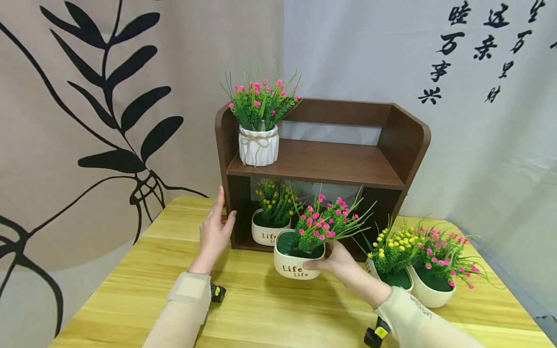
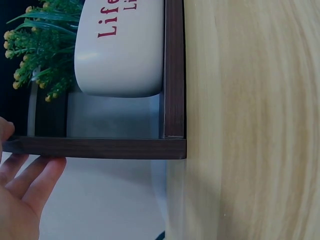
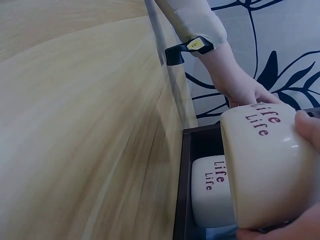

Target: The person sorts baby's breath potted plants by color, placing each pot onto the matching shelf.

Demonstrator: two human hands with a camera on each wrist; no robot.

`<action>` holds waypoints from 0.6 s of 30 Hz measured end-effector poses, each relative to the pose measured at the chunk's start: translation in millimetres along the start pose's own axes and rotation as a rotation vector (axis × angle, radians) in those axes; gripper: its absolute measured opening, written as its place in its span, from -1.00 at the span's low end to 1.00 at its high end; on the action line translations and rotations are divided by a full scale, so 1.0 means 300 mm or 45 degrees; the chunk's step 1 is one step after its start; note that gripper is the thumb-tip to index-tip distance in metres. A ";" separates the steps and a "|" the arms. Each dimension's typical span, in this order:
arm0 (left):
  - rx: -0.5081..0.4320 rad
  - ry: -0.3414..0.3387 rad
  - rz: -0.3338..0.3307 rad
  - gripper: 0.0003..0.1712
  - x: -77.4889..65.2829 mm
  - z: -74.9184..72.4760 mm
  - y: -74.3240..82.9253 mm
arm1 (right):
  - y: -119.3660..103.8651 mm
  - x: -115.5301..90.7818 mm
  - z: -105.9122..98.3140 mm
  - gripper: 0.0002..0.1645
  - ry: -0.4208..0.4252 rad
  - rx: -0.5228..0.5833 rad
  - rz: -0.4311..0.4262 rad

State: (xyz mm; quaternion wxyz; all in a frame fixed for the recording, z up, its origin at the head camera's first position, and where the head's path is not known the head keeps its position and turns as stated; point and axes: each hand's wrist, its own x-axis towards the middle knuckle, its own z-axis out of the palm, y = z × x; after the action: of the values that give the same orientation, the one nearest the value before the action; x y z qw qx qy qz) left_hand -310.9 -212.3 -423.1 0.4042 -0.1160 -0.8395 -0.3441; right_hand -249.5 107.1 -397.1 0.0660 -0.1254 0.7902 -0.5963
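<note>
I'm counting five potted plants, and one, a cream pot with pink flowers [image 1: 304, 245] lettered "Life" twice, is being held up front, just before the lower opening of the shelf unit [image 1: 330, 157]; I'm not able to tell whether its base is touching the table [image 1: 130, 290]. One right hand [image 1: 338, 261] is gripping that pot, the thumb pressing on its lettered front, the other fingers mostly hiding in the head view. One left hand [image 1: 215, 232] is pinching the shelf's left side panel [image 2: 100, 147], thumb lying on the inner side, nearly straight fingers touching the outer side. The unit is dark brown and is offering two levels: below, one cream pot with yellow flowers [image 1: 271, 232] is standing upright, also showing "Life" twice; above, one white ribbed pot [image 1: 258, 147] is standing at the left end, wearing one twine bow and carrying pink flowers. Right of the unit, two more cream pots are standing side by side on the tabletop, one yellow-flowered plant [image 1: 393, 256] and one pink-flowered plant [image 1: 437, 268]. So I'm totalling four cream, one white; three pink, two yellow. Two sleeves are showing, one black wrist device [image 1: 217, 293] sitting at each cuff.
</note>
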 end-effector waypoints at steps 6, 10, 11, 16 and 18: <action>-0.003 -0.007 0.003 -0.11 0.005 0.001 -0.003 | -0.020 -0.020 -0.010 -0.13 0.002 -0.003 0.007; 0.004 -0.008 -0.003 -0.10 0.004 0.000 -0.007 | -0.042 -0.027 -0.013 -0.13 -0.005 -0.005 0.007; 0.005 -0.007 -0.005 -0.11 0.002 0.000 -0.007 | -0.047 -0.028 -0.015 -0.14 -0.008 -0.004 0.010; -0.001 -0.006 -0.009 -0.14 0.000 0.003 -0.006 | -0.080 -0.023 -0.038 -0.20 -0.035 -0.072 -0.046; -0.003 -0.004 -0.008 -0.14 -0.001 0.005 -0.005 | -0.099 -0.023 -0.054 -0.23 -0.053 -0.107 -0.082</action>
State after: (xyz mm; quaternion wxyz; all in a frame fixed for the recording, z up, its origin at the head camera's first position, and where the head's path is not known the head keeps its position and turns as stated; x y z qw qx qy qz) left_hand -312.3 -212.3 -424.5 0.4018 -0.1144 -0.8400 -0.3463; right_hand -243.5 116.4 -364.3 0.0578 -0.1658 0.8086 -0.5616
